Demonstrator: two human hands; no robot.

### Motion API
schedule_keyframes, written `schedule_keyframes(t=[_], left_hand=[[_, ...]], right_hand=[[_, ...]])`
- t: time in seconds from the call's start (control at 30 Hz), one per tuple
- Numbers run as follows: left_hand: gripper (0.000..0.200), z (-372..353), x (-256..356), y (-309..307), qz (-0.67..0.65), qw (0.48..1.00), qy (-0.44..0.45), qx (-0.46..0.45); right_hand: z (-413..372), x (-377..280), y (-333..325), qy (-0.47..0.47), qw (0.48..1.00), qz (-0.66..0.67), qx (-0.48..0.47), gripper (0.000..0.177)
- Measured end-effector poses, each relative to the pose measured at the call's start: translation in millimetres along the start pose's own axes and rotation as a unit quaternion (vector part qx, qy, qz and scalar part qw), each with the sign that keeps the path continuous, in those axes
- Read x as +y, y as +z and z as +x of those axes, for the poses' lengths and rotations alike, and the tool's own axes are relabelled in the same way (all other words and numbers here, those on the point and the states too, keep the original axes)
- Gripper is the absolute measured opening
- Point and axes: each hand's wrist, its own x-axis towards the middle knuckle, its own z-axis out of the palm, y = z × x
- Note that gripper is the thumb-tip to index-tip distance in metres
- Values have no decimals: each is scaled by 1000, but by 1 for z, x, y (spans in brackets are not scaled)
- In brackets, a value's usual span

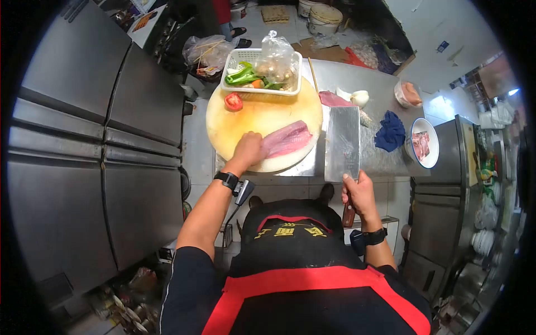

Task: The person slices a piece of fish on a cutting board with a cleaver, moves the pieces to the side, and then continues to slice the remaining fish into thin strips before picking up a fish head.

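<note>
A pink fish fillet (287,138) lies on the round yellowish chopping board (223,125). My left hand (249,149) is closed on its left end, fingertips pressed down and partly hidden. To the right, beside the board, my right hand (360,194) grips the brown handle of a wide cleaver (343,142), its flat side up and the blade pointing away from me. A halved tomato (233,101) rests near the board's upper left. Behind it a white basket (234,92) holds green peppers, something orange and a plastic bag (276,56).
On the metal table (379,78) are another piece of pink fish (334,99), a white onion (360,99), a dark blue cloth (389,132), a tub of meat (408,94) and a bowl (434,139) at the right edge. Another person's feet (240,36) show beyond.
</note>
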Motion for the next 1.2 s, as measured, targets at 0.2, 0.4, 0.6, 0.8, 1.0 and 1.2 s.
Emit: schedule_keyframes(t=[0.2,0.4,0.6,0.8,1.0,1.2], left_hand=[[34,10,3,-6,-20,998,-26,-59],[26,-6,-35,-13,-90,993,7,74],[46,-41,-12,-38,-162,949,110,247],[70,-71,65,-40,-67,926,351,121],[80,-72,-60,-26,-58,971,-85,215],[70,-101,-75,-37,112,958,-39,260]], right_hand=[[-32,3,38,-11,1000,15,9,15],[-13,-1,36,-13,998,-57,-22,19],[10,0,52,-11,993,8,-116,27],[29,1,96,4,987,-94,-128,27],[31,-14,96,-8,975,-57,-217,28],[42,51,44,-23,973,-148,-176,28]])
